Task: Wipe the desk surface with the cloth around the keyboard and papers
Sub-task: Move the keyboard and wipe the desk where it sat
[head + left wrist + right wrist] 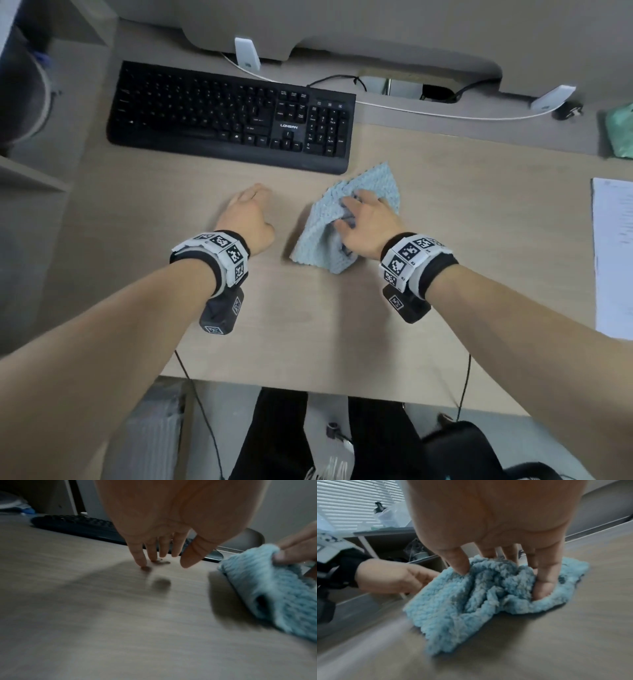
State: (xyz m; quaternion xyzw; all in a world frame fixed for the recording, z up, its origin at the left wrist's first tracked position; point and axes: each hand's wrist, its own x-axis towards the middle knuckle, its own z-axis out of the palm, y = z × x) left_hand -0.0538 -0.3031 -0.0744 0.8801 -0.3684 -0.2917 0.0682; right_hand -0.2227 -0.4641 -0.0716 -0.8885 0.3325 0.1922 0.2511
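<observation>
A fluffy light-blue cloth (317, 236) (471, 595) lies bunched on the wooden desk (308, 325), just in front of the right end of the black keyboard (226, 113). My right hand (366, 219) (510, 553) sits on top of it, thumb and fingers dug into the folds and gripping them. To its left my left hand (250, 216) (163, 551) holds nothing; its straight fingertips touch the bare desk near the keyboard's front edge. White papers (615, 257) lie at the desk's right edge. The cloth (267, 588) also shows at the right of the left wrist view.
White and black cables (411, 109) run behind the keyboard beside white stand feet (246, 53). A green packet (620, 130) lies at the far right. A shelf unit (30, 171) stands to the left. The desk's front edge (308, 387) is near my body.
</observation>
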